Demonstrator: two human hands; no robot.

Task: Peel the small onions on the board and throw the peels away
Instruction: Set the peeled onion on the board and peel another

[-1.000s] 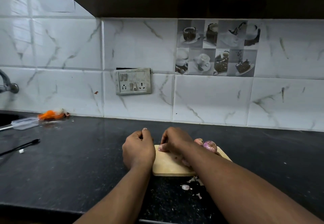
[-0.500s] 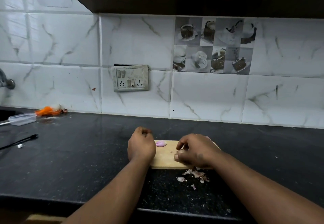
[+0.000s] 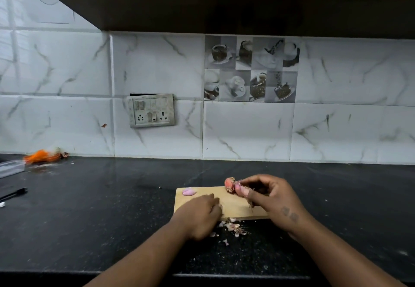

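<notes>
Your right hand point(image 3: 272, 196) pinches a small reddish onion still in its skin point(image 3: 230, 184), raised just above the far edge of the pale wooden cutting board point(image 3: 233, 207). Your left hand point(image 3: 199, 216) rests curled at the board's near edge; whether it holds anything, cannot tell. One peeled pink onion point(image 3: 189, 192) lies at the board's far left corner. Loose papery peels point(image 3: 233, 227) sit on the black tabletop point(image 3: 101, 208) just off the near edge, not yet discarded. Early going, by the look.

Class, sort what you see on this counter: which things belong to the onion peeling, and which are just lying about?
Job: right hand holding onion; peeled onion; board; peels; left hand.
Lying about: pen; plastic box; orange scraps.
</notes>
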